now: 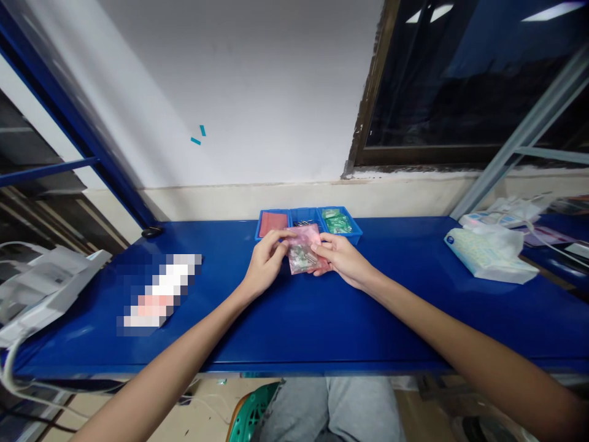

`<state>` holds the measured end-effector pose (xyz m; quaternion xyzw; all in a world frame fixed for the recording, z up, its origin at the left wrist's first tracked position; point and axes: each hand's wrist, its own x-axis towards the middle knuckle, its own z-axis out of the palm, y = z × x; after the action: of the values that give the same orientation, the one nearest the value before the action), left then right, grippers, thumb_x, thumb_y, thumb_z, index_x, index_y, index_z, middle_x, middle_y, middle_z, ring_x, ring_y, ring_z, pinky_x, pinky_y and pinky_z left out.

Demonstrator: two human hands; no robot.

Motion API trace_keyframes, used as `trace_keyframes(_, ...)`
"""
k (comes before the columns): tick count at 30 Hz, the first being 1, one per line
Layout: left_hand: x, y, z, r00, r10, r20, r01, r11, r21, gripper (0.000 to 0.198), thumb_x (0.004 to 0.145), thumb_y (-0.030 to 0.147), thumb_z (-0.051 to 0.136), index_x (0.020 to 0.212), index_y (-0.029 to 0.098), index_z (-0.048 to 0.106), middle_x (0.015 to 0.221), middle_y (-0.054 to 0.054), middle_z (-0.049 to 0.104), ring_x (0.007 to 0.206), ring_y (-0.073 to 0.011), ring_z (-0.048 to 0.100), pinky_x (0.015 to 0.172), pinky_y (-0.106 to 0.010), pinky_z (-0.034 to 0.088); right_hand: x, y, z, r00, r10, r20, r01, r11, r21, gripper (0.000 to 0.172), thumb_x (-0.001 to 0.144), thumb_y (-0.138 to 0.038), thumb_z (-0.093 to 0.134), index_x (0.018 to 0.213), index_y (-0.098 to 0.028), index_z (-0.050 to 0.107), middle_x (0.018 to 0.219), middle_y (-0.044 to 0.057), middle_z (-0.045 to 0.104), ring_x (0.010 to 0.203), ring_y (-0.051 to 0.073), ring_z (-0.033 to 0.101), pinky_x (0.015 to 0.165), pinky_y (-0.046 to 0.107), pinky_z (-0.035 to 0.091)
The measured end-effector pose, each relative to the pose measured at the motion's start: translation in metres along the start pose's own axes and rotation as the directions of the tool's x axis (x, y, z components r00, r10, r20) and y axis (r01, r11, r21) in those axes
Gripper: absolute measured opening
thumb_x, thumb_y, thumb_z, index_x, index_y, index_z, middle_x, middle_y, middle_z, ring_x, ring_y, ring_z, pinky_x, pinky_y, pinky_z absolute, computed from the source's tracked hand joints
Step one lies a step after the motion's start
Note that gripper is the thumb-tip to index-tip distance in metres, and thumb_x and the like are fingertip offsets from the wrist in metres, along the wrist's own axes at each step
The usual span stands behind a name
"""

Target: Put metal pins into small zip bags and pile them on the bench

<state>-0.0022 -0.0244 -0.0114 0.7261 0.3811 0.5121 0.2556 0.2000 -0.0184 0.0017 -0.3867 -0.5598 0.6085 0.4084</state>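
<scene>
A small clear pink plastic bag [302,252] is held up above the blue table between both my hands. Small metal pieces and something greenish show through its film. My left hand [267,261] pinches the bag's upper left side between thumb and fingers. On the other side, my right hand [343,258] grips the right edge, thumb in front and fingers behind. Just beyond stand three joined blue bins: the left bin [257,230] has flat pink bags, the middle bin [304,213] has small metal parts, and the right bin [355,228] has green packets.
The blue table [294,325] runs along a white wall. A tissue pack [492,255] lies at the right, near cables. At the left are a blurred-out object [161,291] and a white power strip [59,288] with plugs. Metal posts rise at both sides.
</scene>
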Motion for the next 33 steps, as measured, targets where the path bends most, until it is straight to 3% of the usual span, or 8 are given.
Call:
trace_keyframes(5,-0.003,-0.005,-0.001,0.971,0.239,-0.011,-0.225,0.93,0.291,0.024,0.093,0.014,0.047,0.107,0.019,0.066,0.109,-0.008,0.052,0.092,-0.0179,0.058,0.079,-0.031,0.051,0.0,-0.002,-0.001,0.998,-0.052,-0.025,0.053,0.998,0.042,0.016,0.089,-0.028,0.066,0.1,-0.018,0.06,0.076,0.003,0.072,0.057,0.015,0.069,0.049,0.023,0.056)
trace_keyframes(11,-0.004,-0.002,-0.002,0.946,0.311,0.092,-0.321,0.859,0.399,0.016,0.092,0.023,0.056,0.107,0.02,0.063,0.108,-0.009,0.057,0.104,-0.0237,0.056,0.092,-0.039,0.048,-0.002,-0.002,0.0,0.999,-0.038,-0.004,0.038,0.998,0.052,0.045,0.086,-0.026,0.069,0.125,-0.017,0.051,0.072,0.003,0.073,0.056,0.017,0.069,0.048,0.024,0.053)
trace_keyframes(14,-0.003,0.0,-0.003,0.946,0.299,0.123,-0.324,0.862,0.391,0.016,0.096,0.024,0.051,0.105,0.02,0.063,0.101,-0.009,0.063,0.097,-0.0231,0.058,0.089,-0.038,0.047,-0.002,-0.003,0.002,1.0,-0.003,-0.013,0.003,1.0,-0.004,0.053,0.091,-0.03,0.063,0.137,-0.019,0.04,0.072,0.003,0.073,0.055,0.018,0.07,0.047,0.024,0.052)
trace_keyframes(17,-0.003,-0.001,-0.002,0.949,0.283,0.138,-0.315,0.875,0.369,0.016,0.098,0.023,0.048,0.103,0.019,0.062,0.099,-0.008,0.066,0.092,-0.0216,0.059,0.086,-0.036,0.046,0.0,-0.002,0.001,0.999,0.012,-0.04,-0.017,0.994,-0.105,0.044,0.098,-0.037,0.051,0.137,-0.021,0.039,0.07,0.001,0.07,0.051,0.017,0.069,0.044,0.023,0.05)
trace_keyframes(22,-0.004,-0.005,0.001,0.975,0.199,0.1,-0.221,0.917,0.331,0.018,0.1,0.03,0.05,0.093,0.018,0.062,0.086,-0.004,0.067,0.078,-0.0178,0.058,0.075,-0.03,0.044,0.007,0.006,-0.006,0.987,-0.142,-0.073,0.107,0.927,-0.359,0.023,0.097,-0.033,0.044,0.105,-0.018,0.058,0.067,-0.002,0.058,0.045,0.011,0.06,0.04,0.02,0.043)
trace_keyframes(26,-0.004,-0.009,0.003,0.998,0.06,0.017,-0.062,0.938,0.342,0.029,0.097,0.038,0.055,0.076,0.018,0.054,0.063,0.002,0.052,0.056,-0.0122,0.045,0.056,-0.025,0.034,0.007,0.007,-0.009,0.961,-0.273,-0.031,0.221,0.835,-0.504,0.019,0.089,-0.027,0.052,0.102,-0.017,0.062,0.07,0.0,0.058,0.055,0.012,0.056,0.05,0.024,0.047)
trace_keyframes(29,-0.005,-0.009,0.004,1.0,0.02,0.006,-0.021,0.965,0.263,0.02,0.096,0.037,0.057,0.099,0.017,0.057,0.07,0.002,0.058,0.055,-0.011,0.047,0.055,-0.024,0.035,0.005,0.004,-0.007,0.942,-0.334,0.023,0.291,0.783,-0.549,0.018,0.085,-0.028,0.058,0.097,-0.016,0.065,0.083,0.004,0.063,0.072,0.015,0.058,0.065,0.029,0.05)
trace_keyframes(33,-0.006,-0.007,0.005,1.0,0.019,0.011,-0.021,0.98,0.196,0.055,0.094,0.034,0.061,0.141,0.019,0.038,0.079,0.001,0.063,0.055,-0.0105,0.049,0.055,-0.023,0.04,0.004,0.003,-0.005,0.942,-0.334,-0.001,0.28,0.79,-0.546,0.024,0.088,-0.037,0.058,0.085,-0.016,0.067,0.084,0.006,0.066,0.076,0.017,0.057,0.066,0.029,0.048)
